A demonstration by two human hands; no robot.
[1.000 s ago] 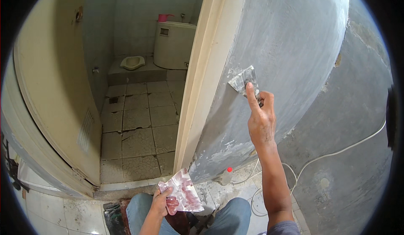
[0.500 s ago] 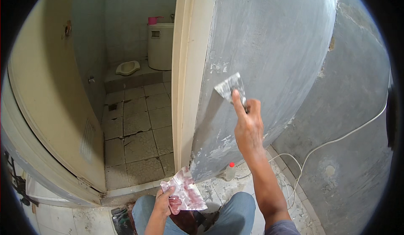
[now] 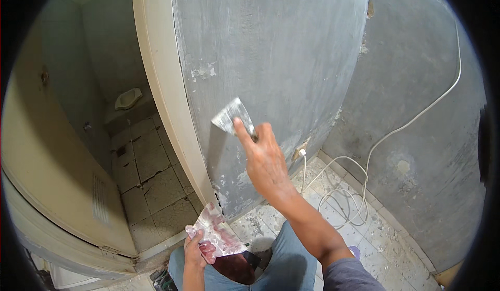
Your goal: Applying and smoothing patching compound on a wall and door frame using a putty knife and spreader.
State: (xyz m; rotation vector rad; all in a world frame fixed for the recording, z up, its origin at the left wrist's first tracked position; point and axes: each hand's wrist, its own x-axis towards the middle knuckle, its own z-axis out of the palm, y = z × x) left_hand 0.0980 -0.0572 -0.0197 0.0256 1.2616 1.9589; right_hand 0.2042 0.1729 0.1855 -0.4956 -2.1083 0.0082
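My right hand (image 3: 266, 161) is closed round a putty knife (image 3: 233, 115), its index finger stretched along the blade. The broad blade is smeared whitish and is held at the grey wall (image 3: 291, 46); whether it touches the surface I cannot tell. Low in front of me, my left hand (image 3: 196, 250) grips a flat reddish plate (image 3: 221, 233) coated with white putty. The plate tilts over my lap near the foot of the door frame (image 3: 164, 72). Pale chipped patches (image 3: 203, 71) mark the wall beside the frame.
On the left, a cream door (image 3: 57, 150) stands open to a tiled room with a squat toilet (image 3: 128, 99). A white cable (image 3: 411, 122) runs from a wall socket (image 3: 300, 151) and coils on the dusty tiled floor (image 3: 375, 239). Another grey wall (image 3: 416, 83) closes the right side.
The view has swung to the right, so the doorway sits further left and the wall socket shows. Both hands keep hold of their tools. The red-capped bottle no longer shows.
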